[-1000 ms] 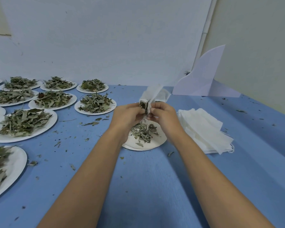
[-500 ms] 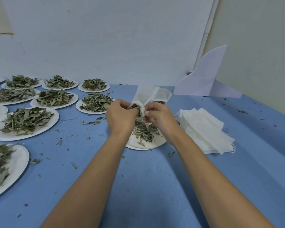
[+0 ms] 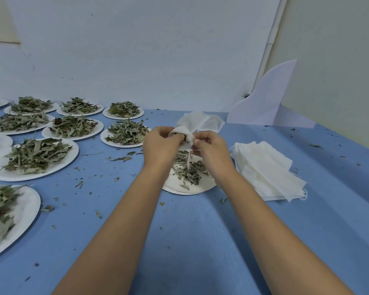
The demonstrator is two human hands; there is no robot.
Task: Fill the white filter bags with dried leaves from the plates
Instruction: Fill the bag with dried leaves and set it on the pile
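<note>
Head view: left hand (image 3: 160, 145), right hand (image 3: 211, 151) pinch filter bag (image 3: 192, 124) (over plate (image 3: 190, 189)).

A: Left?
B: Stands crowded with plates of dried leaves (image 3: 74, 156), row on row toward the wall (image 3: 136, 60); leaves only narrow strips of blue tablecloth (image 3: 190, 231) between.
A: Right?
B: Blocked by the stack of white filter bags (image 3: 266, 169) just beside the near plate (image 3: 190, 188); past it, open cloth; upright white board (image 3: 264, 103) at the far corner.
A: Near side?
B: Lies open; leaf crumbs (image 3: 98, 213) only.
</note>
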